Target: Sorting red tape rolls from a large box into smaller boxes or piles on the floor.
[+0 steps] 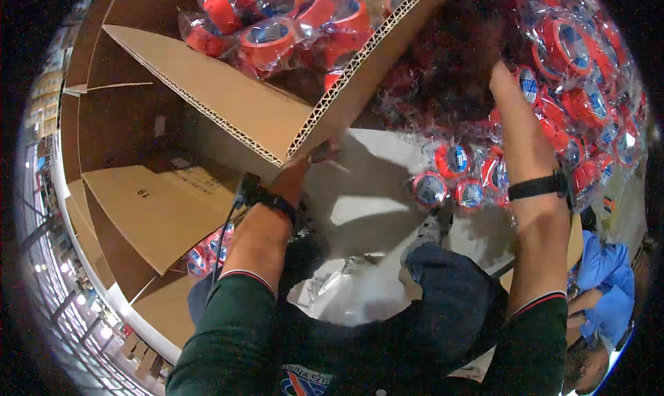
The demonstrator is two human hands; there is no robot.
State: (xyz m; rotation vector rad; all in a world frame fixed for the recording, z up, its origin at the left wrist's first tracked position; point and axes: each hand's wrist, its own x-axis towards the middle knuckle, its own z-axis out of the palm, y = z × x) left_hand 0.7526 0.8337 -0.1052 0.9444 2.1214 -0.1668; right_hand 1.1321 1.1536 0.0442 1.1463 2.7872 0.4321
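Note:
A cardboard box (221,98) with thick corrugated edges stands tilted ahead of me, with red tape rolls (266,40) in clear plastic inside it. My left hand (323,151) is at the box's near corner, its fingers curled against the cardboard from below and partly hidden. To the right lies a large heap of wrapped red tape rolls (570,47) with blue-printed cores. My right arm reaches over this heap, and my right hand (496,71) fades into dark shadow beside the box wall. Its fingers do not show.
Another open carton (145,209) with raised flaps stands at left, with more wrapped rolls (207,251) near it. Several rolls (453,159) lie loose on the pale floor (366,161) by my shoe. A person in blue (605,271) is close at the right.

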